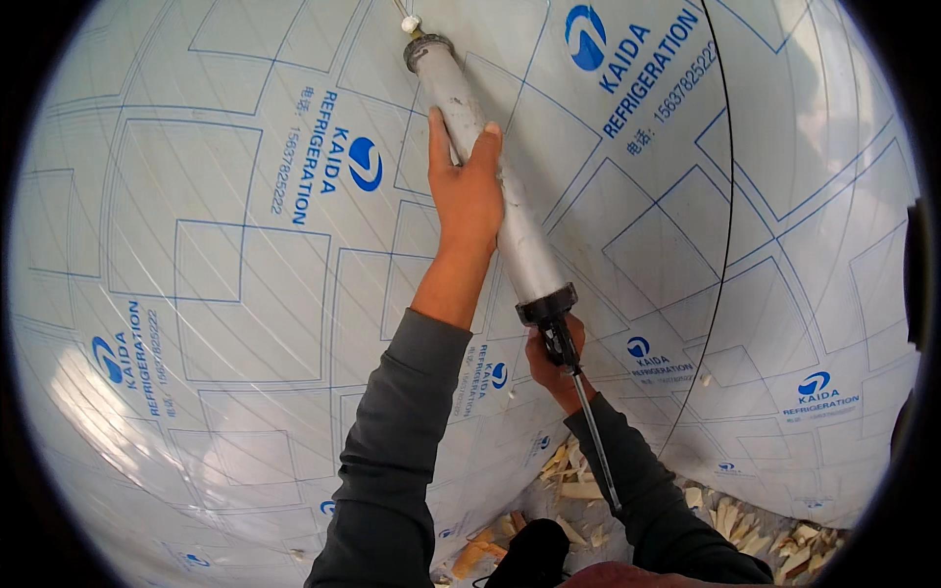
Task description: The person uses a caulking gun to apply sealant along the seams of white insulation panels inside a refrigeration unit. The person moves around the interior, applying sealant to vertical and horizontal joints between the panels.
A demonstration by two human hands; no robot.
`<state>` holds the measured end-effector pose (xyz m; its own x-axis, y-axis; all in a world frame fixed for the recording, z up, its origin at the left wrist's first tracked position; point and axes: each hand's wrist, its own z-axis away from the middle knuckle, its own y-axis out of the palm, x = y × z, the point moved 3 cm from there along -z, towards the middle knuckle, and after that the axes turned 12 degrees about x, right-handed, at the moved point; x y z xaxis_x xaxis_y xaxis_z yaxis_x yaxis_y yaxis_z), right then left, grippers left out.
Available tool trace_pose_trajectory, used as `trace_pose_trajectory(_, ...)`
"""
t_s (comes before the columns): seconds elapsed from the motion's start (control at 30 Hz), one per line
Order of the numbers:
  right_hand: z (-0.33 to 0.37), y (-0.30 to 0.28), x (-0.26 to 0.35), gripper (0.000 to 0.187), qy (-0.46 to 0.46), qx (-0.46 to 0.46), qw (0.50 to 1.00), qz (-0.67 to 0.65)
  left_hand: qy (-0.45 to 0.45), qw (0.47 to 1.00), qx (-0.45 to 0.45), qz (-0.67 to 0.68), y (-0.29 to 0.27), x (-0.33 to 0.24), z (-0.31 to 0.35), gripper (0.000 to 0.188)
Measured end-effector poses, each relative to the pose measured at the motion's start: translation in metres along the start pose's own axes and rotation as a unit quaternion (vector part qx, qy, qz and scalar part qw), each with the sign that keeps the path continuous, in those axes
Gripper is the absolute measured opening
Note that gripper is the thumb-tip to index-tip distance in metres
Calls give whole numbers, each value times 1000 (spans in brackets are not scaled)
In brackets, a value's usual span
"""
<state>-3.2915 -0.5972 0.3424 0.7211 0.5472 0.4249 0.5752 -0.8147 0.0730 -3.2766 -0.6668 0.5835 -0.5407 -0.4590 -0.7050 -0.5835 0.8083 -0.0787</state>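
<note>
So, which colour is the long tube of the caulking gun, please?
The tube is silver-grey with some darker marks; the head view shows it best.

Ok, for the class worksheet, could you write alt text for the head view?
A long grey caulking gun is held aslant in front of a pale surface patterned with blue lines, the left hand gripping its barrel and the right hand at its handle end. Yellowish scraps lie near the lower edge.

Pale, blue-patterned wall panels (260, 338) catch glare (93, 416) at left above a floor (588, 512) littered with yellowish scraps (733, 521).
</note>
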Motion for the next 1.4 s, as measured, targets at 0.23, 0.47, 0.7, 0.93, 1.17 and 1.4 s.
trace_pose_trajectory(0.23,43,12,-41,5,37,-31,997,-68,45,999,12,8,0,29,21,88)
trace_pose_trajectory(0.47,60,18,-62,3,-28,-58,994,-88,34,999,12,23,2,52,46,89)
trace_pose_trajectory(0.7,93,15,-76,4,-1,-56,989,-136,26,999,11,41,11,64,71,88)
trace_pose_trajectory(0.93,121,10,-53,15,-31,4,999,-37,32,999,-1,36,3,92,92,86)
trace_pose_trajectory(1.17,144,7,-81,11,-4,-34,992,-120,12,998,3,57,14,104,113,86)
trace_pose_trajectory(1.4,166,9,-86,3,-15,-53,990,-131,9,998,4,63,12,128,124,87)
